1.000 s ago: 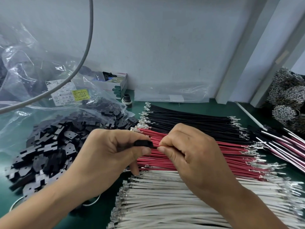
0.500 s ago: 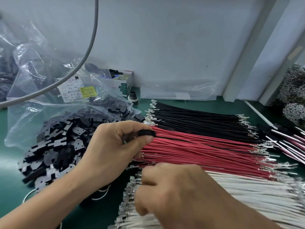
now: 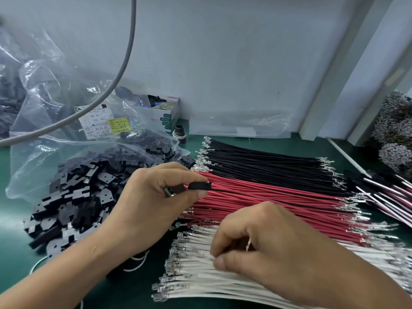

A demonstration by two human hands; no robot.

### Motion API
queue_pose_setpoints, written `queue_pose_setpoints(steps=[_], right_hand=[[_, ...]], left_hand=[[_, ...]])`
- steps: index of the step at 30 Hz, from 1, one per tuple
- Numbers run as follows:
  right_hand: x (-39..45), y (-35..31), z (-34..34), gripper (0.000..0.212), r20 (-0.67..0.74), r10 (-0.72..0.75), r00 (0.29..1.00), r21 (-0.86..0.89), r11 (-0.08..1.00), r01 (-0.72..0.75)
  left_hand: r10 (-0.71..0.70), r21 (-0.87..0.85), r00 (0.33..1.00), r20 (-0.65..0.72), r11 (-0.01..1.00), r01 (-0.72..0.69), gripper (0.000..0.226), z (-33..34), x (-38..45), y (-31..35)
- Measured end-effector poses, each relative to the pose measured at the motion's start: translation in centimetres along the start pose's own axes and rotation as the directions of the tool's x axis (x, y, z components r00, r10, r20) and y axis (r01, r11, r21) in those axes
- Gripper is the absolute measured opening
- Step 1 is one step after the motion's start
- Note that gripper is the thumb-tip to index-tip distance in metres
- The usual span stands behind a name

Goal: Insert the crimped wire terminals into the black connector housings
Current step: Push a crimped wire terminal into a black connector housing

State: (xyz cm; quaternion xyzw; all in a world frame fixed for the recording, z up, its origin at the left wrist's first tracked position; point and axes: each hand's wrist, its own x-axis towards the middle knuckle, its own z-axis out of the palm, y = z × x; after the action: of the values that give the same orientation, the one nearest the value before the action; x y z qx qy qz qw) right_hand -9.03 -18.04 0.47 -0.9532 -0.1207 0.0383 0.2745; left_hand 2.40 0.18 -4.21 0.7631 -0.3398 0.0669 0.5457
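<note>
Two risks stand out: the right hand (image 3: 263, 246), its grip pinching at the white wires (image 3: 200, 273) on the surface, may lift several at once — or bend a terminal. The left hand (image 3: 156, 197) holds the black housing (image 3: 199, 186) above the red wires (image 3: 267, 197). A second ago both hands met at the housing; the right has since dropped to the white row.

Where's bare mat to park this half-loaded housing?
Bare green mat between the black wires and the wall; another strip at far left beside the bag of housings. Centre and right are crowded with wires.
</note>
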Motion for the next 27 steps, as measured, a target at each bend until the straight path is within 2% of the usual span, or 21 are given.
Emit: queue_pose_setpoints(steps=[4,5,7,10,19,24,27], right_hand=[[0.1,0.6,-1.0,0.007,-0.161,0.126,0.979,0.32,0.945,-0.068],[0.2,0.9,-1.1,0.007,-0.25,0.14,0.958,0.314,0.948,-0.057],[0.3,1.5,-0.9,0.006,-0.415,0.112,0.903,0.142,0.988,-0.057],[0.5,1.5,-0.2,0.009,-0.521,0.05,0.852,-0.029,0.997,-0.076],[0.6,1.6,0.3,0.006,-0.64,-0.037,0.768,-0.075,0.997,-0.014],[0.5,1.1,0.2,0.006,-0.646,-0.229,0.728,-0.309,0.951,0.025],[0.5,1.0,0.2,0.004,-0.636,-0.274,0.722,-0.352,0.935,0.045]], left_hand=[[-0.032,-0.076,0.999,0.035,0.997,0.034,0.019,-0.2,0.2,0.2],[-0.059,-0.112,0.997,0.048,0.992,0.064,0.02,-0.3,0.2,0.1],[-0.111,-0.214,0.99,0.082,0.969,0.126,0.02,-0.3,0.2,0.2],[-0.155,-0.333,0.982,0.109,0.925,0.183,0.023,-0.3,0.2,0.1],[-0.224,-0.388,0.96,0.169,0.88,0.274,0.023,-0.5,0.2,0.8],[-0.249,-0.405,0.949,0.193,0.861,0.309,0.023,-0.5,0.2,1.2],[-0.249,-0.403,0.947,0.205,0.86,0.314,0.023,-0.5,0.2,1.3]])
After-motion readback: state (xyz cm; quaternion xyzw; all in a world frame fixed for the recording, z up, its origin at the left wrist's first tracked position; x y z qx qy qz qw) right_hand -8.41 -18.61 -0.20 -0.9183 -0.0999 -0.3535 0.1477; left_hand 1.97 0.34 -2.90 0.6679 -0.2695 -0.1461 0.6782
